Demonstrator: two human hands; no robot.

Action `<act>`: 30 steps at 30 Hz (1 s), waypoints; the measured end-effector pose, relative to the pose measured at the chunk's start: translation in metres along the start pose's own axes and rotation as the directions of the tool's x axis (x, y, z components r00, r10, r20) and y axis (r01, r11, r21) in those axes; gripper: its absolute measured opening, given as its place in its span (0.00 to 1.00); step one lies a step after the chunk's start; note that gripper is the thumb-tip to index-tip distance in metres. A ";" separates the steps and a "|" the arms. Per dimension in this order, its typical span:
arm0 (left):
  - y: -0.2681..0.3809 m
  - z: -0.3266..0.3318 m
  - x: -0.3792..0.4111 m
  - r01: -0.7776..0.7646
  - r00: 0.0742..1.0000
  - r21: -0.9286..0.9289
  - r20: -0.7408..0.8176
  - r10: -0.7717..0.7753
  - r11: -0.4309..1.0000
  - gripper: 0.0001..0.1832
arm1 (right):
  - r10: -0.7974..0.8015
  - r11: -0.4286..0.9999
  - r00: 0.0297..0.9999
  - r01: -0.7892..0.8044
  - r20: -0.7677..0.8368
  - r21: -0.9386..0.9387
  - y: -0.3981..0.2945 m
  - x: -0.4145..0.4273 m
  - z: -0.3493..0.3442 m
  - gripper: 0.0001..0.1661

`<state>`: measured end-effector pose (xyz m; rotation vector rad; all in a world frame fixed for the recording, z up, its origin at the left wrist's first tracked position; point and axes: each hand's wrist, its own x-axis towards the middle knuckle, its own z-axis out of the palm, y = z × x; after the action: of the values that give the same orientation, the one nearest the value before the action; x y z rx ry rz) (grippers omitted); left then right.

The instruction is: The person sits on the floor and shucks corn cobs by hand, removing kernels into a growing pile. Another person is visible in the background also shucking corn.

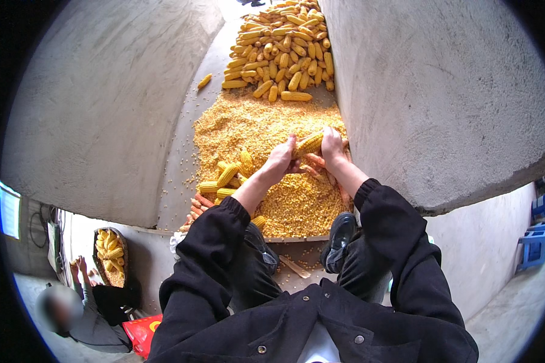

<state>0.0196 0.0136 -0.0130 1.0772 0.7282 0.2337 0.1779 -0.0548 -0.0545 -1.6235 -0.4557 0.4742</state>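
An ear of yellow corn (pixel 310 143) is held between my two hands above a spread of loose kernels. My left hand (pixel 283 156) grips its lower left end, and my right hand (pixel 333 144) is closed around its upper right end. Reddish bare cobs (pixel 315 159) lie under and beside my right hand. Loose kernels (pixel 295 204) are heaped between my forearms, up to a low edge in front of my shoes. To the left of my left forearm, several unshelled ears (pixel 227 175) are piled, with more bare cobs (pixel 196 208) next to them.
A large stack of corn ears (pixel 286 50) stands farther back between two concrete walls (pixel 418 90). One ear (pixel 204 81) lies apart at left. At lower left another person (pixel 91 313) sits by a basket of corn (pixel 111 254). Blue plastic stools (pixel 535 247) stand far right.
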 end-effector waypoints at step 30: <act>-0.007 0.013 0.013 -0.345 0.907 0.344 -0.117 0.404 0.874 0.12 | -0.114 0.965 0.982 0.073 -0.153 -0.251 0.003 -0.012 0.002 0.28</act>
<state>0.0363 0.0079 -0.0208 1.5205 0.7319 0.5740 0.1670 -0.0606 -0.0573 -1.8531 -0.4766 0.2140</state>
